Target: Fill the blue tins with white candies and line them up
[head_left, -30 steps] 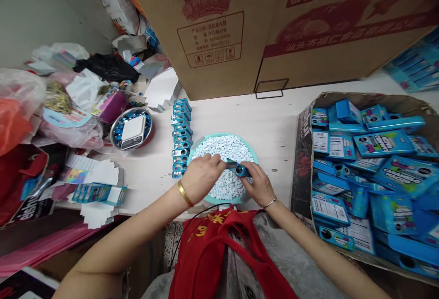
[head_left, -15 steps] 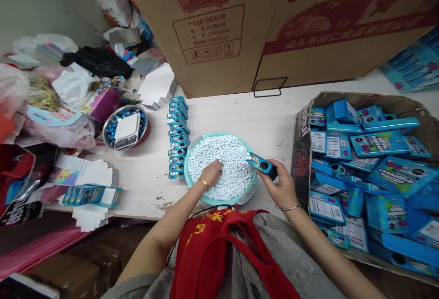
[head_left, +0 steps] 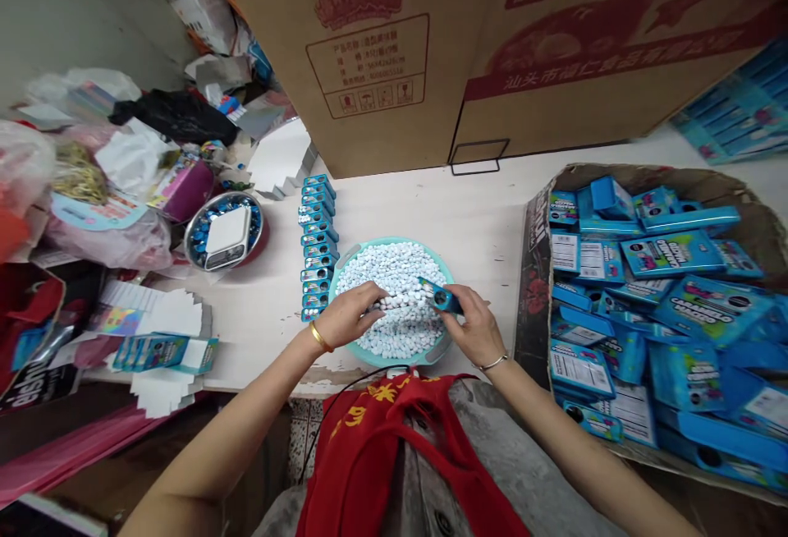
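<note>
Well, you're working at a pale table (head_left: pixel 431 208), with a carton of blue tins (head_left: pixel 534 291) on your right and a teal basin (head_left: pixel 394 243) of small white candies (head_left: pixel 394 262) before you. Your right hand (head_left: pixel 474 328) is pinching a blue tin (head_left: pixel 442 299) just above the candies; it's likely light, stiff and slick, so you're best gripping its flat sides. Your left hand (head_left: pixel 348 315) is curving over the candies, though whether it's holding any is hidden.

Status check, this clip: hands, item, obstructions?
Left hand at white candies in teal basin. Right hand holding blue tin over basin. Row of tins beside basin, not blocking.
</note>
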